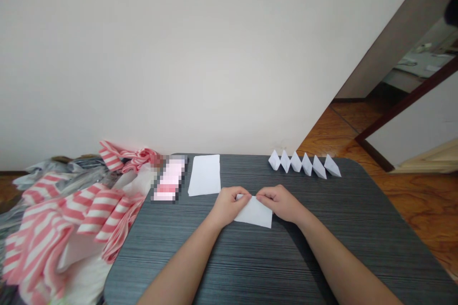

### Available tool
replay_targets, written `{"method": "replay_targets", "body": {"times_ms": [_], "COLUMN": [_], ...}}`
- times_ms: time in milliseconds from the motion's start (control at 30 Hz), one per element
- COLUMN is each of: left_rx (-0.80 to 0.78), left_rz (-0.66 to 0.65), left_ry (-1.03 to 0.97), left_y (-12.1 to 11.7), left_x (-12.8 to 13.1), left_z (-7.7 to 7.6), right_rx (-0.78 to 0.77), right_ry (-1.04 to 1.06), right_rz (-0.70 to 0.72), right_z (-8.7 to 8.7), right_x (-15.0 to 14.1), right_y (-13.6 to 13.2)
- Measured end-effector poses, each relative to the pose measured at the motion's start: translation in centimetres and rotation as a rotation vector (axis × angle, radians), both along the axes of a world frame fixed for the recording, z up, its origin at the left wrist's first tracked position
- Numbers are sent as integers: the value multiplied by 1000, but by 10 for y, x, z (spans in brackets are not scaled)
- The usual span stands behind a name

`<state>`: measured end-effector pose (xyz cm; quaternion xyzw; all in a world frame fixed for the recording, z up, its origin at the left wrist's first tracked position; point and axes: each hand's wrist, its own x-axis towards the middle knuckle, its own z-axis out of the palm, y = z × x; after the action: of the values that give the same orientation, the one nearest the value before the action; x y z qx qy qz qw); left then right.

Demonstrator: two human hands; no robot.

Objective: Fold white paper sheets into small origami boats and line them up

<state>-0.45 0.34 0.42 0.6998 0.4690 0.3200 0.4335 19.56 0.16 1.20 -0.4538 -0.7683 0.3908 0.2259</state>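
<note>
Between my two hands is a white sheet of paper (255, 213), which looks folded and hangs slightly tilted over the dark table. My left hand (232, 204) pinches its upper edge near the middle, thumb on the near side. Close beside it, my right hand (281, 203) pinches the same edge, the fingertips of both hands almost meeting. Parts of the paper are hidden behind the fingers. Beyond my left hand lies a stack of white paper (205, 175). At the table's far right stands a row of several folded white paper shapes (307, 164), pointed at top and bottom.
The dark wood-grain table (250, 267) has rounded corners and meets a white wall (214, 57). A pixelated pink and white item (170, 178) lies at its left edge. Red-and-white striped cloth (46, 233) is heaped to the left. Wooden floor (418, 205) shows at right.
</note>
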Motion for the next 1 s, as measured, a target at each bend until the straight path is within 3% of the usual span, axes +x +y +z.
{"method": "replay_targets", "body": {"times_ms": [233, 400, 1000], "left_rx": [-8, -3, -101], "left_rz": [-41, -5, 85], "left_ry": [15, 11, -41], "left_y": [-1, -1, 1], "left_x": [0, -1, -4], "left_z": [-1, 0, -5], "right_rx": [-4, -74, -84], "right_ry": [-14, -7, 4], "right_rz": [-1, -47, -125], "right_z": [-6, -5, -6], "right_x": [-5, -1, 3], "right_y": [0, -1, 1]}}
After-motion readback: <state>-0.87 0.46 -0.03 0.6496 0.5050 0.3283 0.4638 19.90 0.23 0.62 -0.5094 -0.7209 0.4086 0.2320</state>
